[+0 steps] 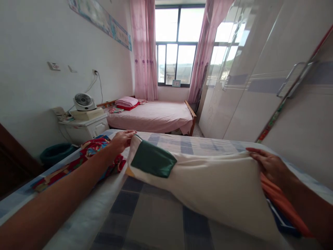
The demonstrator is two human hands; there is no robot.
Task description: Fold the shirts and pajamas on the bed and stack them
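A cream-coloured garment (215, 184) with a dark green panel (153, 159) is stretched between my hands above the checked bed. Its exact kind does not show. My left hand (124, 140) pinches the upper left corner, beside the green panel. At the upper right corner, my right hand (267, 162) grips the cloth between thumb and fingers. The lower part of the garment hangs down toward the bed. Under my right forearm lie an orange cloth (283, 205) and a navy cloth (282, 218) with white lines. A red patterned cloth (91, 149) lies beyond my left forearm.
The near bed has a blue-and-white checked sheet (145, 218). Further off stands a pink-covered bed (156, 114) with folded bedding (127, 101). On the left, a white nightstand (91, 126) holds a fan (84, 101). A green bin (57, 152) sits below; glossy wardrobes (247, 86) line the right.
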